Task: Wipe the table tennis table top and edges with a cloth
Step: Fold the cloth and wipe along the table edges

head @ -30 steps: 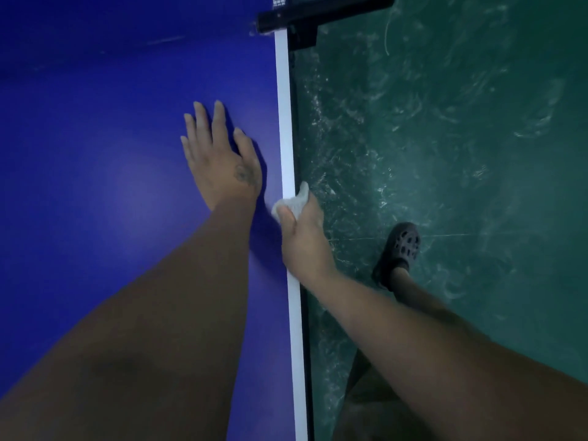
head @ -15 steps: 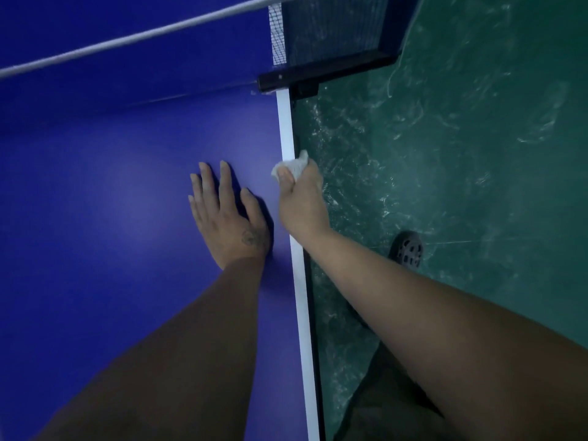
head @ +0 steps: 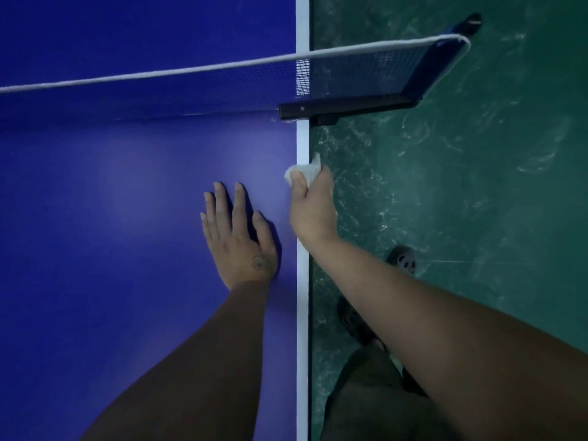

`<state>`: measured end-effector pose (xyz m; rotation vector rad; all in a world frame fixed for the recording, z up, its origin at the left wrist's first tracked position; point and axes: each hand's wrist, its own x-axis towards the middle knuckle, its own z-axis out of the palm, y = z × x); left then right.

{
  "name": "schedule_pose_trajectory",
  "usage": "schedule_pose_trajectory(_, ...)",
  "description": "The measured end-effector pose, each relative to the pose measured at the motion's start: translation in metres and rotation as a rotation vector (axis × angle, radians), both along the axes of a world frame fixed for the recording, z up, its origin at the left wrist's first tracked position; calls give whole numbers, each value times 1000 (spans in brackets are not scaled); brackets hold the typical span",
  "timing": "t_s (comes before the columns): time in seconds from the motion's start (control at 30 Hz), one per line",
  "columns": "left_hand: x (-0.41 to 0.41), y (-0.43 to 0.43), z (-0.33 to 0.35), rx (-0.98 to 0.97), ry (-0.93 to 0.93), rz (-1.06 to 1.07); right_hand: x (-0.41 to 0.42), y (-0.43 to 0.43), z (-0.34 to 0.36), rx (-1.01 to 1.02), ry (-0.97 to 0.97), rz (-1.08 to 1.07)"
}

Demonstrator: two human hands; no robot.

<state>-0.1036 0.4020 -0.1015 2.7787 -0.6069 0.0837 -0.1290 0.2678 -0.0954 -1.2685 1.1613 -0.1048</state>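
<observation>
The blue table tennis table [head: 111, 218] fills the left half of the view, its white side line [head: 302, 329] running along the right edge. My right hand [head: 313, 211] grips a small white cloth [head: 305, 170] and holds it against that edge, a short way before the net. My left hand [head: 238, 240] lies flat on the blue top beside it, fingers straight and spread.
The net [head: 191, 87] with its white top cord crosses the table ahead. Its black clamp bracket [head: 346, 108] sticks out over the edge just beyond the cloth. To the right is scuffed green floor [head: 461, 202], with my dark shoes [head: 402, 261] beside the table.
My right hand has slid the cloth forward along the table edge toward the net. The left hand has shifted forward on the top too, and the net has come fully into view.
</observation>
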Motion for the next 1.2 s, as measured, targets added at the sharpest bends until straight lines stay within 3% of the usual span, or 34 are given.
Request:
schedule_pose_trajectory(0.17,-1,0,-1,-6,-1,12,-28,22,9,-104,-39,54)
schedule_pose_trajectory(0.3,0,-1,-1,-15,3,15,-65,58,10,-72,6,91)
schedule_pose_trajectory(0.53,0,1,-3,-25,7,11,11,-6,3,-54,13,-14)
schedule_pose_trajectory(0.8,1,1,-2,-29,15,16,-66,35,17,-58,68,144)
schedule_pose_trajectory(1.03,0,2,1,-17,41,20,10,-6,21,-103,145,106)
schedule_pose_trajectory(1.2,0,3,-1,-37,32,4,-35,5,40,-202,176,219)
